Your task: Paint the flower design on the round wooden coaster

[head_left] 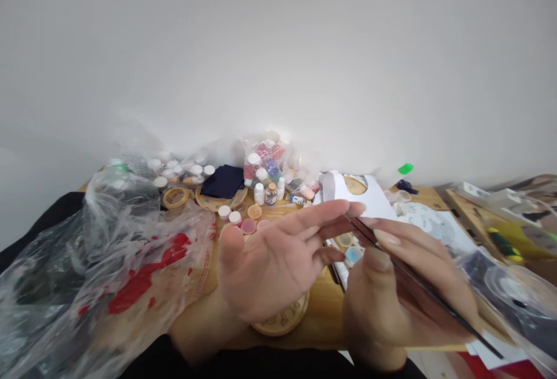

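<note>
My left hand (pixel 278 263) is turned palm up with its fingers stretched out to the right. My right hand (pixel 404 286) pinches a thin, dark, stick-like tool (pixel 429 291) between thumb and fingers. The tool's narrow tip meets or nearly meets the left fingertips; its exact kind is unclear. Beneath the left hand, partly hidden, lies a round wooden disc (pixel 281 324) with raised or carved marks. Just beyond the left hand are small pots of pink (pixel 248 226) and orange (pixel 255 211) material. A pot of light blue (pixel 353 255) shows between the two hands.
Crumpled clear plastic with red print (pixel 150 274) covers the left side. Small bottles (pixel 270 194), a bag of jars (pixel 263 158), a tape roll (pixel 174 198) and dark folded cloth (pixel 223 181) line the back. White paper (pixel 378 196) and a wooden tray (pixel 470 216) are at right.
</note>
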`<state>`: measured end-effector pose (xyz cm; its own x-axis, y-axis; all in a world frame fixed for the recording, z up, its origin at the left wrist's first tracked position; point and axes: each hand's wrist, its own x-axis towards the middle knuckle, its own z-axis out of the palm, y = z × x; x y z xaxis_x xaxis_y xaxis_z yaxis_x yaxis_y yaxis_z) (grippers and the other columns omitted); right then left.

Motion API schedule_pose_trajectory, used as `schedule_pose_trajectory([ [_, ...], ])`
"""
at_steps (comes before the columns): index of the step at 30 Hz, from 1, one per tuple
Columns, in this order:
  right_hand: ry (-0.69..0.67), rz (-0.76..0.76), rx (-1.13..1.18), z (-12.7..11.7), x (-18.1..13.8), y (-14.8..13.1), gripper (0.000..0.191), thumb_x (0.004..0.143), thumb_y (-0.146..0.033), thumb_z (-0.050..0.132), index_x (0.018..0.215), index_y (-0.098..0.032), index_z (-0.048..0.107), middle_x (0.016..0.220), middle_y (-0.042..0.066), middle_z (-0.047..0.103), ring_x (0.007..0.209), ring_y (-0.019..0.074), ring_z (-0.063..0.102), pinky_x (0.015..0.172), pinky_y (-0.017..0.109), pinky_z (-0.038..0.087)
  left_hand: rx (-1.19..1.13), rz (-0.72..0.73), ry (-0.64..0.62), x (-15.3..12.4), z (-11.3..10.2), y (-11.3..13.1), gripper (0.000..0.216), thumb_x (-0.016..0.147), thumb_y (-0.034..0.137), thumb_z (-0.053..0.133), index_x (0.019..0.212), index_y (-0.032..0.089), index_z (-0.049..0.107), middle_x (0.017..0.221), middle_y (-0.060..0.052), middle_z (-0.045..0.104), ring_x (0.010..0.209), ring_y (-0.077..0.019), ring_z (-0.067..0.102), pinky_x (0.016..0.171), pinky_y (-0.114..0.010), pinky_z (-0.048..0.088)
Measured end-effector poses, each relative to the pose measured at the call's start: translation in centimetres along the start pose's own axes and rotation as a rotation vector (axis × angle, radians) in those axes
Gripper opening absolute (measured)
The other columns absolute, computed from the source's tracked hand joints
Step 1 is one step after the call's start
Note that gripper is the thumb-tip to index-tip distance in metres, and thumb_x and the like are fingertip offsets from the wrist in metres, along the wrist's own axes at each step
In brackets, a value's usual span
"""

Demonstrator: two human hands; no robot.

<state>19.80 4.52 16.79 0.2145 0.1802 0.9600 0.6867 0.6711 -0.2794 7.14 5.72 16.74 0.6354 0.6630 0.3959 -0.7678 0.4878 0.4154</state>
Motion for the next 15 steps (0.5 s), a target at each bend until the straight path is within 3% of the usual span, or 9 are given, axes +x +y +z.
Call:
schedule_pose_trajectory([
  [7,0.004,0.013,0.046,0.07,-0.27,-0.04,0.026,0.089,-0.012,0.059,0.112,-0.021,0.069,0.092,0.003,0.073,0.085,0.0178,0.071,0.07,0.035,0.061,0.031,-0.012,0.013,-0.09,0.01,0.03,0.081,0.076,0.075,0.049,0.133,0.018,0.06,0.143,-0.005,0.055,0.143,-0.0296,0.034,0.112,-0.036,0.034],
  [15,0.078,-0.024,-0.065,0.46,0.15,-0.28,0.021,0.089,-0.014,0.061,0.106,-0.022,0.071,0.087,0.002,0.074,0.08,0.018,0.071,0.07,0.037,0.061,0.057,-0.019,0.008,-0.2,0.05,0.1,0.082,0.076,0.077,0.047,0.134,0.02,0.059,0.143,-0.004,0.054,0.145,-0.0304,0.031,0.113,-0.037,0.033],
])
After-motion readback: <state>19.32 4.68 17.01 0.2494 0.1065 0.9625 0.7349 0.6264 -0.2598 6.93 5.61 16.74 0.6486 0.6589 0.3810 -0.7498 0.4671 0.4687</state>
